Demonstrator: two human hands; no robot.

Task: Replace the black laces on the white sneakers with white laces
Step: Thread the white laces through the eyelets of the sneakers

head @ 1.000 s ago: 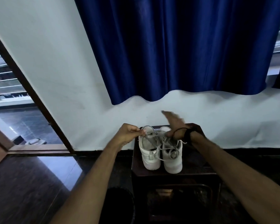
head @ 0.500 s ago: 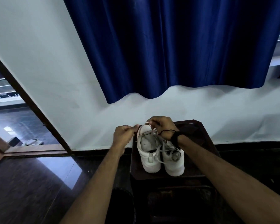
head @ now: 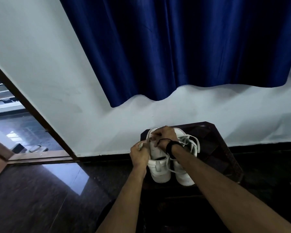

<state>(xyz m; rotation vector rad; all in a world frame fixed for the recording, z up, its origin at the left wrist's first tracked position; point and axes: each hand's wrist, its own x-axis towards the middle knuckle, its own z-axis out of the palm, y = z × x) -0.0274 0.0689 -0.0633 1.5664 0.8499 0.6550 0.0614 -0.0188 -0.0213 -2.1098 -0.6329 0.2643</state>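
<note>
Two white sneakers stand side by side on a dark wooden stool (head: 225,158), toes toward me. My left hand (head: 140,154) is at the left side of the left sneaker (head: 159,170) and pinches a pale lace end. My right hand (head: 164,136), with a black band on the wrist, is curled over the top of the same sneaker and pinches the lace near the upper eyelets. Loose white lace (head: 191,140) loops over the right sneaker (head: 184,175). No black lace is visible.
A white wall with a blue curtain (head: 183,47) rises right behind the stool. A dark round bin (head: 107,217) sits on the glossy dark floor below my left arm. An open doorway (head: 15,132) with a wooden frame lies to the left.
My right hand came down from above the right sneaker to the top of the left sneaker and closed on the lace. My left hand moved closer to the shoe. The camera view tilted.
</note>
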